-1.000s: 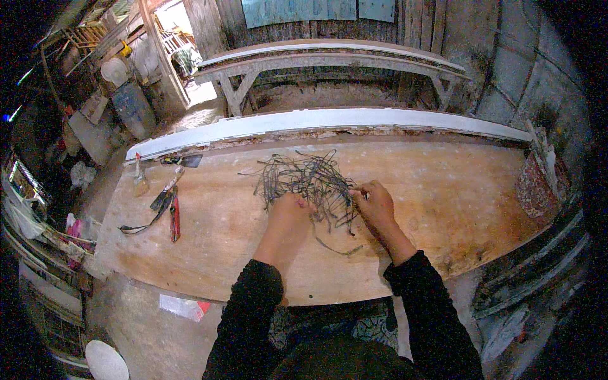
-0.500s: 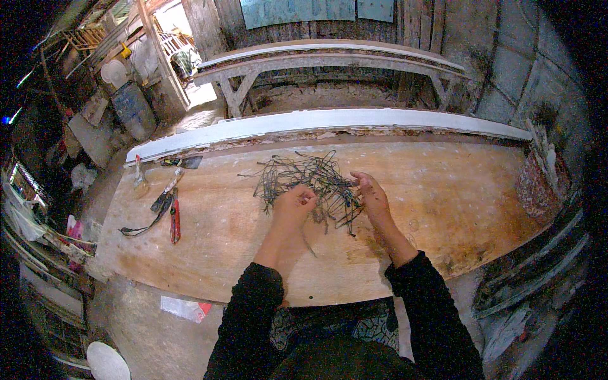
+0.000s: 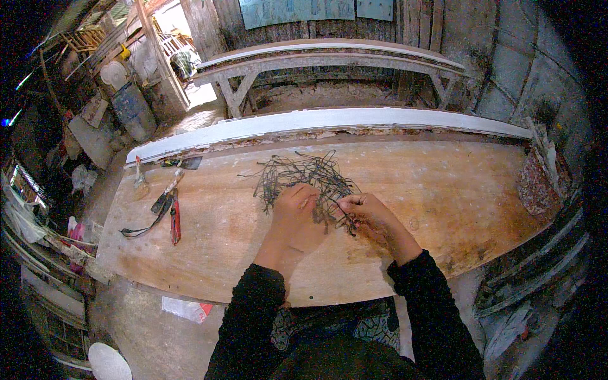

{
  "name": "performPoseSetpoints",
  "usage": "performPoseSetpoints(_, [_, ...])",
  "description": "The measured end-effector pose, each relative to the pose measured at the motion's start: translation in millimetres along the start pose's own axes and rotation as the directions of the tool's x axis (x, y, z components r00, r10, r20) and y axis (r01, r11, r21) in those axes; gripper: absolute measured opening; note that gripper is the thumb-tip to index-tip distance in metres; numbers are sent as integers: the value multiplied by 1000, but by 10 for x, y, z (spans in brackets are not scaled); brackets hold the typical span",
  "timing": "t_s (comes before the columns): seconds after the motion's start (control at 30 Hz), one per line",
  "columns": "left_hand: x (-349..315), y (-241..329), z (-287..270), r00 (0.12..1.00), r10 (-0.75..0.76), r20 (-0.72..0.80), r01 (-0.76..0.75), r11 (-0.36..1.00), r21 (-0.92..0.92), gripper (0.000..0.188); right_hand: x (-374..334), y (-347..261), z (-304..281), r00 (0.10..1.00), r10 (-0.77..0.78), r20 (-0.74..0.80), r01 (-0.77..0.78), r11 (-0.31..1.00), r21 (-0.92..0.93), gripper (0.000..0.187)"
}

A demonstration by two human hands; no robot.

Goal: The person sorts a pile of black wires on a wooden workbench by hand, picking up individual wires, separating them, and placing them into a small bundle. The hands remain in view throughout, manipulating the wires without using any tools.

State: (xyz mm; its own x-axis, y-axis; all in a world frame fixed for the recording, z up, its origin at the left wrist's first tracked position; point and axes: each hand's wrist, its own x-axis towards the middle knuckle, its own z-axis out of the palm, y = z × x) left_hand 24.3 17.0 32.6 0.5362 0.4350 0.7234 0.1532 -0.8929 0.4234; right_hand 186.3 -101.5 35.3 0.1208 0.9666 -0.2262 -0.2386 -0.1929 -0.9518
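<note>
A tangled heap of thin dark cords (image 3: 304, 170) lies on the wooden table (image 3: 443, 190) in front of me. My left hand (image 3: 296, 206) is closed at the heap's near left side, its fingers curled around part of the cord; the fingertips are partly hidden. My right hand (image 3: 367, 212) pinches a dark strand at the heap's near right edge, thumb and forefinger together. The two hands are a short way apart, with loose strands between them.
At the table's left lie a red-handled cutter (image 3: 175, 221), a dark strap (image 3: 149, 228) and a scraper (image 3: 190, 163). A small clear bottle (image 3: 140, 180) stands beyond them. A long white board (image 3: 329, 119) runs along the far edge. A speckled container (image 3: 538, 183) stands at right.
My right hand has moved left and nearer into the cords, its spread fingers now closed in a pinch. My left hand has stayed almost in place.
</note>
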Motion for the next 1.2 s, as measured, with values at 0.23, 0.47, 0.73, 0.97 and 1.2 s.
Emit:
performPoseSetpoints(0.23, [11,-1,-6,1000,-7,-3,7,1000,-20,11,-41,-52,-25,995,57,87,-60,998,26,18])
performPoseSetpoints(0.47, [59,82,-71,978,-207,4,207,974,-89,9,40,14,-221,992,-116,57,102,971,216,18])
performPoseSetpoints(0.73, [9,-246,-17,971,-216,-101,207,974,-97,10,115,-50,-390,944,-281,-171,320,903,287,23])
performPoseSetpoints(0.97, [22,-133,-20,990,-143,-20,141,988,-60,13,10,-104,-41,988,-143,-64,139,988,-64,31])
performPoseSetpoints(1.2, [5,-163,-1,990,-103,-93,99,994,-37,13,-112,-162,-28,998,-38,58,43,994,-102,24])
